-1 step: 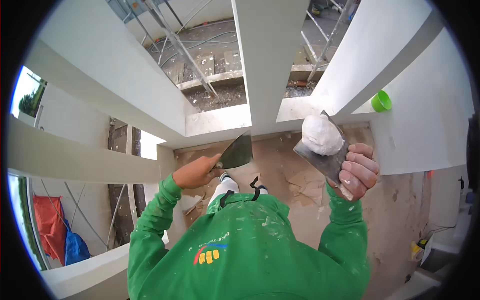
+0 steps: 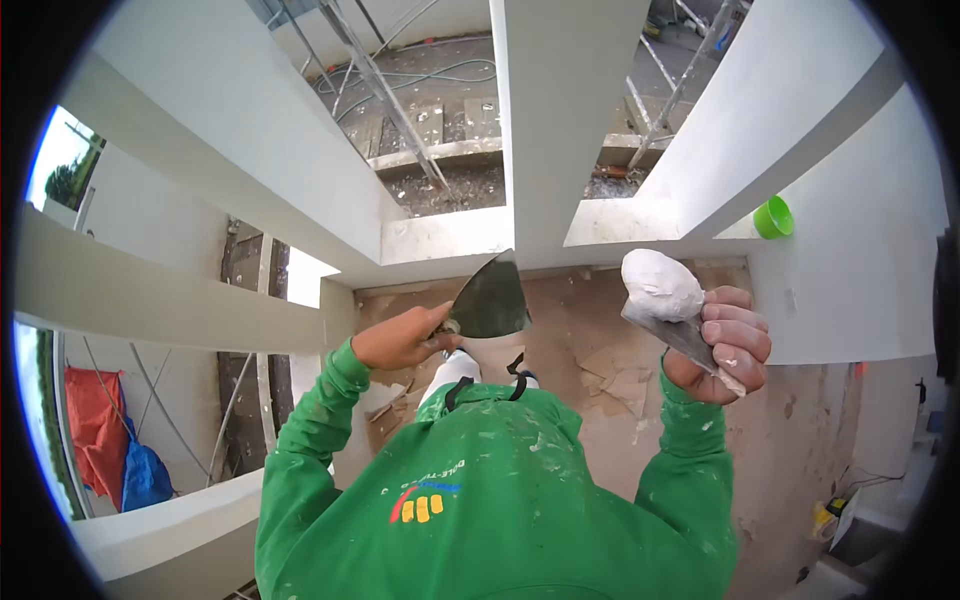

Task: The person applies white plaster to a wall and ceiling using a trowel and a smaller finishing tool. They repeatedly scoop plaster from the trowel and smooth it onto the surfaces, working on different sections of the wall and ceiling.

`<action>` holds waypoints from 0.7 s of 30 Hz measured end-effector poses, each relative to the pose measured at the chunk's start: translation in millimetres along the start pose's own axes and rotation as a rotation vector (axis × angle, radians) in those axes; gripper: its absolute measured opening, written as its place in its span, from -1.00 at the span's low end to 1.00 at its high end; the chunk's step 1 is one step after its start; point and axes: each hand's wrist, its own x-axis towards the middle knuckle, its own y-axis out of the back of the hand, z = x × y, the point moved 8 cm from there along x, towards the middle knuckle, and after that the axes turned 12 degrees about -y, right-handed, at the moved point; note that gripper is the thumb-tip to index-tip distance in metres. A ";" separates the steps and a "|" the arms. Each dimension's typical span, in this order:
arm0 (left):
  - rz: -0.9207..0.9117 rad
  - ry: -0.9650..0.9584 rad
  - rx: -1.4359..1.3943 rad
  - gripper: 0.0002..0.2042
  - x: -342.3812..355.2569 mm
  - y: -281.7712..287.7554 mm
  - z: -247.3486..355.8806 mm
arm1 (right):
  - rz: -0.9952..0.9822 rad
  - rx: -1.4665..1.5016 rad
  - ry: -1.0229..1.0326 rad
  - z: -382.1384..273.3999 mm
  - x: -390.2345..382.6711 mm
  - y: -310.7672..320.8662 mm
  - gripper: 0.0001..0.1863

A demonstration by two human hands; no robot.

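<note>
My left hand [image 2: 405, 338] is closed round the handle of a putty knife [image 2: 492, 298], its wide dark blade fanning up and to the right. Fingers of my right hand [image 2: 728, 345] wrap a second putty knife [image 2: 672, 335], seen nearly edge-on. A thick lump of white filler [image 2: 660, 285] sits on that blade, close to my fingertips. The two knives are apart, both held above the floor in front of my body. White residue marks my right fingers and green sleeves.
Ahead stand white pillars [image 2: 548, 120] on a low white ledge [image 2: 445, 236]. A green tub [image 2: 773, 217] rests on the ledge at the right. Metal scaffold poles [image 2: 385, 95] rise beyond the openings. Torn brown paper [image 2: 615, 380] lies on the floor.
The right putty knife has tilted, so its blade now appears edge-on under the filler. The left blade has turned to show more of its broad face.
</note>
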 end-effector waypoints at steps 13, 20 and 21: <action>-0.087 -0.105 -0.944 -0.78 -27.2 39.6 -41.8 | -0.869 0.712 -1.601 128.5 -133.2 -265.7 -0.57; 0.084 -0.121 -0.871 -0.63 -72.3 122.9 -101.4 | -0.874 0.629 -1.626 178.3 -220.6 -360.9 -0.58; 0.072 -0.118 -0.844 -0.59 -74.0 130.8 -108.6 | -0.847 0.665 -1.561 179.2 -225.6 -383.6 -0.57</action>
